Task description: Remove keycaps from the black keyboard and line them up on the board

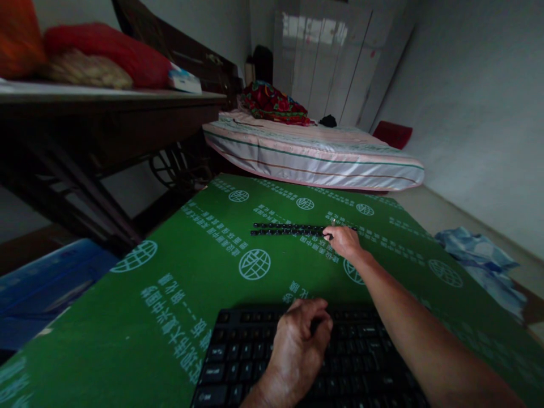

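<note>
**Things.** Black keyboard (365,362) lies flat at near edge of green bench (127,317). L hand (301,340) rests on its upper key rows. L grip: fingers curled together, thumb tucked against them; nothing seen clamped in it. R hand (344,241) is stretched out beyond the keyboard to the right end of two black strips (289,229). These lie side by side, parallel to the keyboard's far edge and well apart from it. R grip: fingertips hidden at the strip end, so can't tell if apart or together. A small pale glint shows just past the knuckles; ID not possible.

**Handling (judgement).** Strips look like rows of small separate dark pieces, prob. hard plastic. Expect them light, stiff and smooth, and easily scattered by a nudge. Best taken one pc at a time by the sides w/ fingertips. Keyboard is a rigid moulded slab, moderately light; take it by the two short edges, not by the keys.

**Materials.** Bench top is smooth and matt, w/ white printed characters and globe marks. Keys are low w/ a slight sheen.

**Surroundings.** Beyond the keyboard, past the strips: bed (314,156) w/ striped satin-like cover. Right of the keyboard, on the floor: crumpled blue cloth (480,255).
</note>
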`<act>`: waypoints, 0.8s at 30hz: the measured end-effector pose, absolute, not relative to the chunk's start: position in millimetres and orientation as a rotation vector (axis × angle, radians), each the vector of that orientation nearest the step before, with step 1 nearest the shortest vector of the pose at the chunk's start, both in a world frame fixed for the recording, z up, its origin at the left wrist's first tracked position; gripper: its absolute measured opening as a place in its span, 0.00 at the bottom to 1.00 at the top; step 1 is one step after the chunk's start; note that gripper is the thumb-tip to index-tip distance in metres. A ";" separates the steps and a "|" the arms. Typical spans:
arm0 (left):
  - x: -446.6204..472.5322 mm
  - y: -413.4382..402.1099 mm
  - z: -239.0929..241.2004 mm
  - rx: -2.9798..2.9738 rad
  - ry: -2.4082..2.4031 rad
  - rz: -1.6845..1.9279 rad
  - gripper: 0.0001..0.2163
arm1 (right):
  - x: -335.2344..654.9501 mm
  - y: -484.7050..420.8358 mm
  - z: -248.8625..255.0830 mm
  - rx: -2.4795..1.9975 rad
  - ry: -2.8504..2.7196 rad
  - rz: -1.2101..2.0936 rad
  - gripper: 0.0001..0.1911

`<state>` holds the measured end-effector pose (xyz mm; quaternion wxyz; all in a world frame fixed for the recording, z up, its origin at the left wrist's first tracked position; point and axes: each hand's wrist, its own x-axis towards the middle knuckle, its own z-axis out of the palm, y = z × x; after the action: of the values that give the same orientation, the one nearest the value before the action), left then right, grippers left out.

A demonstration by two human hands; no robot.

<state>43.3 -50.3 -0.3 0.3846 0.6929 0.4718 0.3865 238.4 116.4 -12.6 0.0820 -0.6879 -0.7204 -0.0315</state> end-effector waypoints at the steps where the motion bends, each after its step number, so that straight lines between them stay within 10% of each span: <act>1: 43.6 -50.2 0.1 1.761 1.203 0.988 0.10 | 238.4 116.5 -12.8 -2.056 -2.149 -0.094 0.11; 11: 43.6 -49.6 -0.1 1.775 1.203 1.019 0.09 | 242.3 104.1 -8.7 -1.981 -2.036 -0.068 0.14; 24: 48.1 -42.9 -8.1 1.766 1.182 1.018 0.10 | 248.1 -56.0 38.8 -1.504 -1.640 1.057 0.32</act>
<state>48.1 -42.9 -8.1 0.3829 0.6924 0.4634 0.3990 248.1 -56.0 38.8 0.3324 -0.5758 -0.6278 0.4047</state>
